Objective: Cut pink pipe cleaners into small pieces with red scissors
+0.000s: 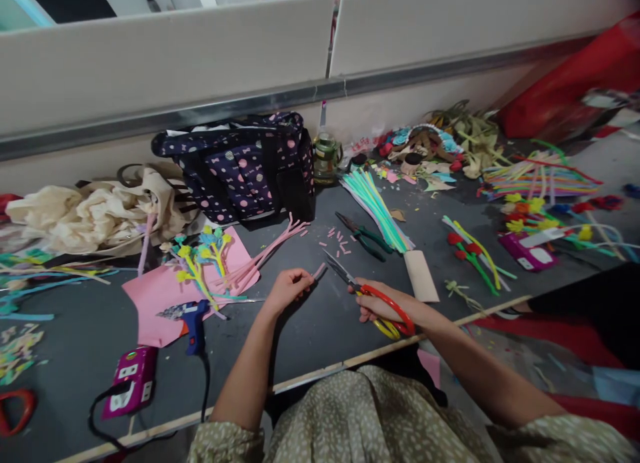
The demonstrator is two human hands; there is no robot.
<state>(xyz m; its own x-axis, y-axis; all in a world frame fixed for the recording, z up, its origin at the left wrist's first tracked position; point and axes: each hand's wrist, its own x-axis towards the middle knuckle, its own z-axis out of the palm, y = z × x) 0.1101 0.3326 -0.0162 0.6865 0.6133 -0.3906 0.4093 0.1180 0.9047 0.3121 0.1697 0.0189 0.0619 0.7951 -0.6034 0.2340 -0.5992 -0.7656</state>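
Observation:
My left hand (291, 288) is closed, pinching a short pink pipe cleaner (319, 271) whose end sticks out to the right. My right hand (377, 301) grips scissors (390, 303) with red and yellow handles. Their blades (340, 268) point up and left, close to the tip of the pink piece. Just beyond the blades lie several small cut pink pieces (340, 240). Pliers with dark green handles (367, 240) rest on the table behind my right hand. Long pink pipe cleaners (265, 253) lie in a loose bundle beyond my left hand.
A blue glue gun (195, 326) and a purple power strip (133, 383) are at the left. A dark patterned bag (245, 170) stands at the back beside a glass jar (326, 158). Green pipe cleaners (373, 206) and red pipe-cleaner flowers (465, 246) lie to the right.

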